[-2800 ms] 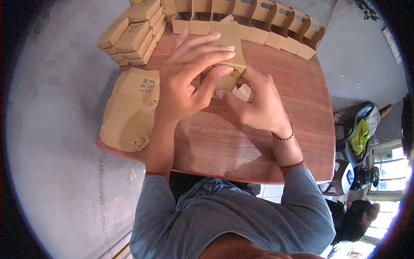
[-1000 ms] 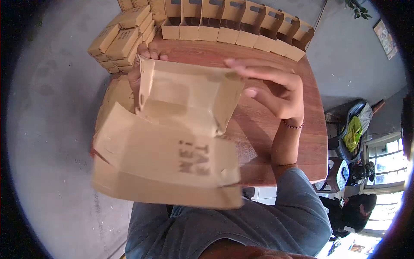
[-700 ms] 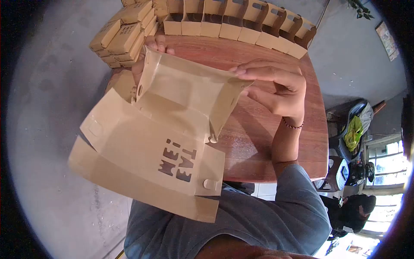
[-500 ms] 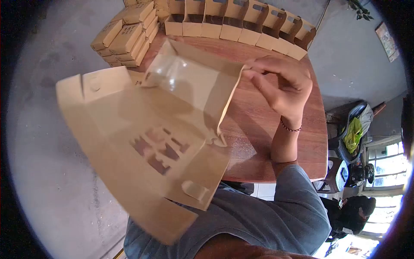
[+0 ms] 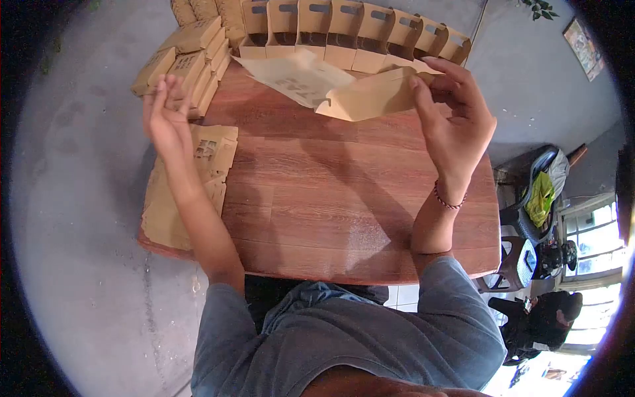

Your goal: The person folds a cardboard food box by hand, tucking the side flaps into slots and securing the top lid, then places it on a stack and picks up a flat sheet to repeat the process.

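The person wears a faded grey-blue, short-sleeved T-shirt of soft, matte cloth [image 5: 370,337], with a rounded neckline [image 5: 350,363] curving across the chest. Loose creases run over its front, and the blue-grey fabric gathered in deep folds at the waist [image 5: 324,299] looks slightly bluer. The wide left sleeve [image 5: 225,324] and the matching right sleeve [image 5: 456,298] both end above the elbow, with a paler blue cast along their outer edges. Below the right hand [image 5: 456,112], a thin, braided cord bracelet in dark red flecked with a lighter tone [image 5: 450,198] circles the wrist. The left hand's fingers [image 5: 159,96] are slim and slightly blurred.
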